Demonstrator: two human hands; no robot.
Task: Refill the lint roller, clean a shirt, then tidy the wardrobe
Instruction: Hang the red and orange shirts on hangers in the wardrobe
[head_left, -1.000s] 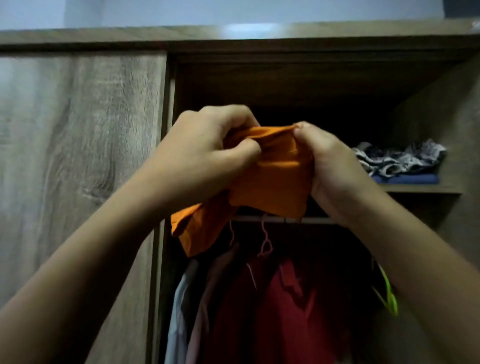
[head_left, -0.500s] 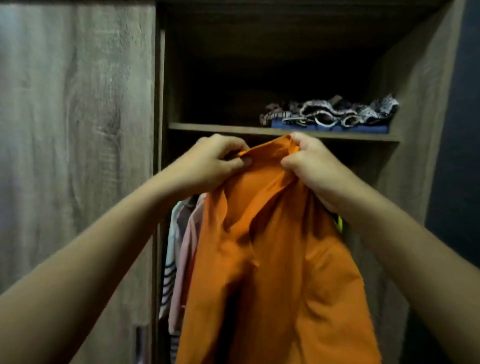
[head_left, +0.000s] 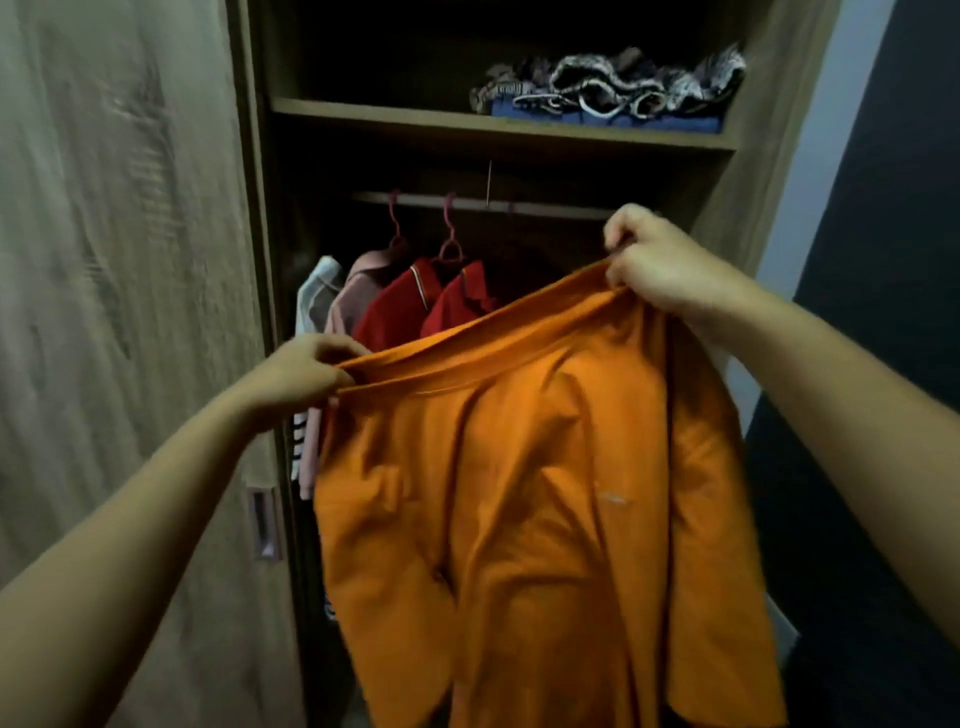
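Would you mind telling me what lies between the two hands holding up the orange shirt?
In the head view, only the orange shirt's taut top edge spans from the left hand to the right hand; behind it hang red shirts.

An orange shirt (head_left: 540, 493) hung spread before the open wardrobe (head_left: 769, 130), its top edge pinched by the left hand (head_left: 298, 376) low and the right hand (head_left: 654, 265) higher. Behind it, red shirts (head_left: 415, 306) hung on pink hangers (head_left: 449, 234) from the rail (head_left: 545, 207). Folded clothes (head_left: 608, 88) lay on the shelf (head_left: 395, 115) above.
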